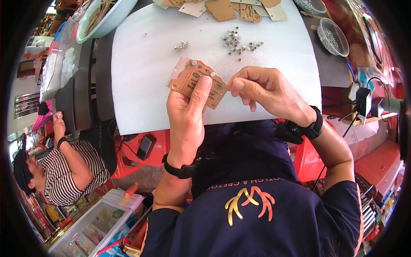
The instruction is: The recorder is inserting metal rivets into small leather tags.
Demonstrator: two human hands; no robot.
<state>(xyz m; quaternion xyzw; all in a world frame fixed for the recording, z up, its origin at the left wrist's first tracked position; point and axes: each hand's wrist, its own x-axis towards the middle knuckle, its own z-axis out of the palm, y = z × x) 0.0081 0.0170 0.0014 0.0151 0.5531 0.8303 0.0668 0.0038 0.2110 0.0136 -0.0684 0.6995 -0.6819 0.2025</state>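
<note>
Card [191, 81] (brown) gripped in left hand [187, 115]; right hand [272, 91] at its corner, grip unclear.

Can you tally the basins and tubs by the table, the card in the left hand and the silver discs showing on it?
Light blue basin: 1
Clear tubs: 2
Brown card in the left hand: 1
Silver discs showing on the card: 2
Total: 6
</note>
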